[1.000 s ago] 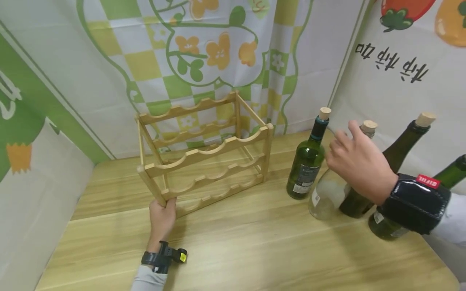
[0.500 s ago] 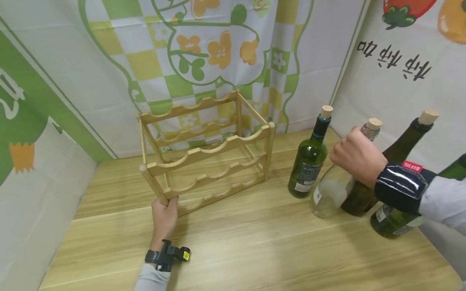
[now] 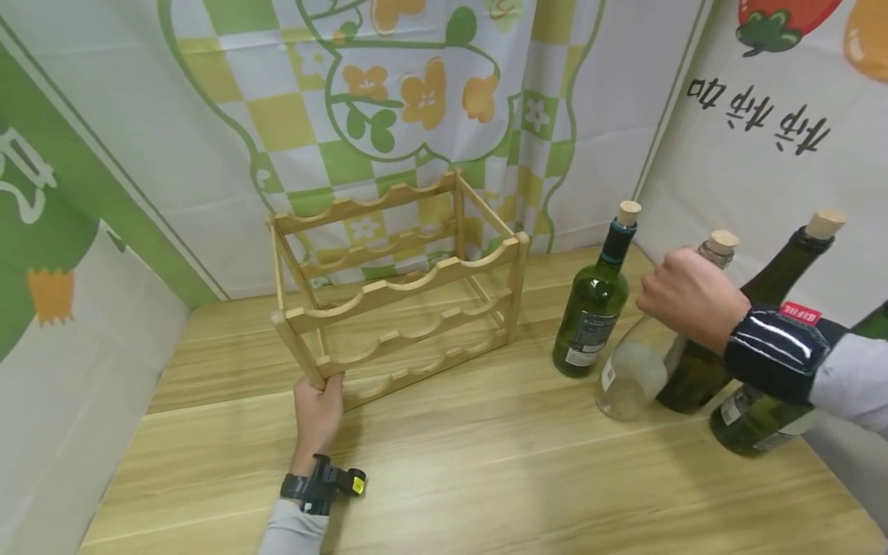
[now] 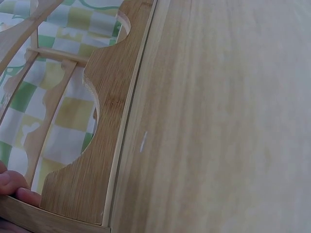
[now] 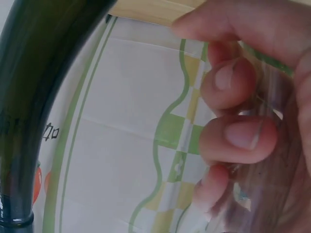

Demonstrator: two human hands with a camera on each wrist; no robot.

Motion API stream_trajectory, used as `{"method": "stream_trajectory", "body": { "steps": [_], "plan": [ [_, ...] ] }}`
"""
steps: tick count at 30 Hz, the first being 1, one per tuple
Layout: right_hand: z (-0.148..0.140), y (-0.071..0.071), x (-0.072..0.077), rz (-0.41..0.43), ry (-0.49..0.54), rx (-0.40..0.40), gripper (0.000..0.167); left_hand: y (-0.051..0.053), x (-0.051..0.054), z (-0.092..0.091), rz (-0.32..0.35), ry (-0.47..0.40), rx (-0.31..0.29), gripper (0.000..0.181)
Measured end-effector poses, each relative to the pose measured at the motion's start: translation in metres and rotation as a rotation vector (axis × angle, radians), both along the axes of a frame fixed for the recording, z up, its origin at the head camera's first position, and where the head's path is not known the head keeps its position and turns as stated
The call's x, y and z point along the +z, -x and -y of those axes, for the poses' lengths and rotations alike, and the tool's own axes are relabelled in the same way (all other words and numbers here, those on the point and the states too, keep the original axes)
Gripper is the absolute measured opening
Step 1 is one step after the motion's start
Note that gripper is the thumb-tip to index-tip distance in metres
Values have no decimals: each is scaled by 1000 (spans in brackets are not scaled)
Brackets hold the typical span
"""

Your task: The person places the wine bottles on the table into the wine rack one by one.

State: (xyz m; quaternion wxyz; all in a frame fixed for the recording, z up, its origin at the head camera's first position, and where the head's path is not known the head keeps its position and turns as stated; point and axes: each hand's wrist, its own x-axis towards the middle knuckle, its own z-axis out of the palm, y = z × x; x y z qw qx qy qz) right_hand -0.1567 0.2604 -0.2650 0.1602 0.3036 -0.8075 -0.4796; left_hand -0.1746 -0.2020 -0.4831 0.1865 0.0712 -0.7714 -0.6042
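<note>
A wooden rack (image 3: 416, 277) with scalloped rails stands tilted-looking in the head view, left of the bottles. My left hand (image 3: 317, 412) grips the lower end of its near left post; in the left wrist view, fingertips (image 4: 17, 187) curl over a wooden bar beside a scalloped rail (image 4: 104, 107). My right hand (image 3: 694, 299) has its fingers wrapped round the neck of a clear, corked bottle (image 3: 627, 378), which stands on the table. The right wrist view shows curled fingers (image 5: 238, 136) round the transparent neck (image 5: 272, 179).
A green corked bottle (image 3: 592, 316) stands left of the clear one. A dark corked bottle (image 3: 777, 270) and another green bottle (image 3: 742, 420) stand to its right, near the wooden table's (image 3: 486, 478) right edge. Behind the rack hangs a patterned curtain (image 3: 444, 92).
The right hand has moved down onto the clear bottle's neck and closed round it. My left hand keeps its grip on the rack. The head view has shifted slightly.
</note>
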Motion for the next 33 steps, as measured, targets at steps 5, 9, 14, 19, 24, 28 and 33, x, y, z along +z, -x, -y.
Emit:
{"method": "stream_trajectory", "body": {
  "steps": [5,9,14,19,24,28,33],
  "plan": [
    [2,-7,0,-9,11,-18,57,-9,18,-7,-12,2,-15,45],
    [7,-13,0,-7,-3,-33,56,-11,24,-8,-15,5,-23,45],
    [18,-21,0,-4,-4,-45,55,-10,25,-9,-20,1,-31,45],
    [35,-28,0,-5,-19,-42,53,-12,26,-9,-11,-1,-30,44],
    [57,-35,-3,-34,-70,-19,49,-10,20,-8,-2,2,-16,46],
    [77,-40,-5,-63,-107,0,39,-2,5,-2,6,15,-2,46],
    [101,-45,-5,-76,-139,31,28,3,-7,4,-7,21,-5,41]
  ]
}}
